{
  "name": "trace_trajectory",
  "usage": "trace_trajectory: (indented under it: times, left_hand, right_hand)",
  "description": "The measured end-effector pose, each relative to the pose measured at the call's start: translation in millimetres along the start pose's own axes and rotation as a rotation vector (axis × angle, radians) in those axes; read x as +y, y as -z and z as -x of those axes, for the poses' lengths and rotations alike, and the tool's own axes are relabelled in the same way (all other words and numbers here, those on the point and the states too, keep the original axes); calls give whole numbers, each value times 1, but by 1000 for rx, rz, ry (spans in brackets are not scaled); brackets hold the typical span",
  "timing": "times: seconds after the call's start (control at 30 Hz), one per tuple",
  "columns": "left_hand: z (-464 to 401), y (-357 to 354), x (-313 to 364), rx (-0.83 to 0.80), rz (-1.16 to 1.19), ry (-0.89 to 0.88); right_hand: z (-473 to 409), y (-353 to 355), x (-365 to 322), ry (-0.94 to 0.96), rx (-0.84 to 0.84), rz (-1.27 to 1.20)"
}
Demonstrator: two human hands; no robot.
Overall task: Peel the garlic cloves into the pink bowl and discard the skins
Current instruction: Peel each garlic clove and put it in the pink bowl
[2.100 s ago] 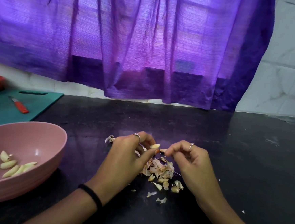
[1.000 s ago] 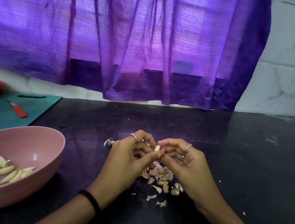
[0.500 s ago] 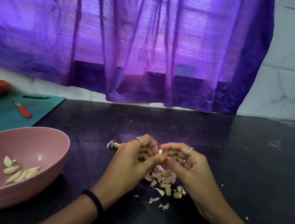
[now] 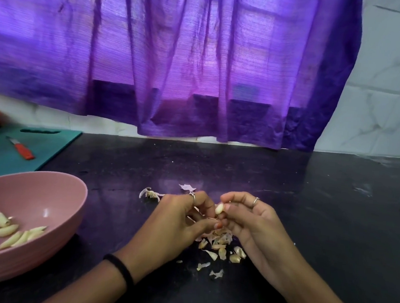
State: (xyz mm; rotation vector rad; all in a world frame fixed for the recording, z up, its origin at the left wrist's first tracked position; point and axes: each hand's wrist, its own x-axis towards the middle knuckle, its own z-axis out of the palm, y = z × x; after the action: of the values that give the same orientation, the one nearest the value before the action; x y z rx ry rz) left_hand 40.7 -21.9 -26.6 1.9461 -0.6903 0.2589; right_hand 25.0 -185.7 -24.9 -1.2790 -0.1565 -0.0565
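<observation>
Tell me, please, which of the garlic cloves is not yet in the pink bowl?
The garlic clove pinched between the fingertips of both hands, above the skins; the peeled cloves lie inside the pink bowl.

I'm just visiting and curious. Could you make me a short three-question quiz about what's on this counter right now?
1. True or false: the pink bowl already holds peeled cloves.
2. What lies on the teal cutting board? A) spoon B) red-handled knife C) fork
3. Fill in: the right hand pinches a garlic ____.

Key: 1 true; 2 B; 3 clove.
</observation>
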Motion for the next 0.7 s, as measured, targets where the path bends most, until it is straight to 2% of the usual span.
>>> trace_trajectory:
  times: [0.23,0.47,0.57,0.7]
  left_hand:
    - [-2,2,-7,62,-228,-12]
    - [-1,1,-2,105,-184,13]
    - [-1,3,-5,109,-261,51]
    - [0,4,-6,115,-368,19]
  right_hand:
    - [-1,3,-2,13,81,-16]
    - [1,2,-1,32,61,-3]
    - [1,2,-1,37,63,0]
    - [1,2,-1,39,61,10]
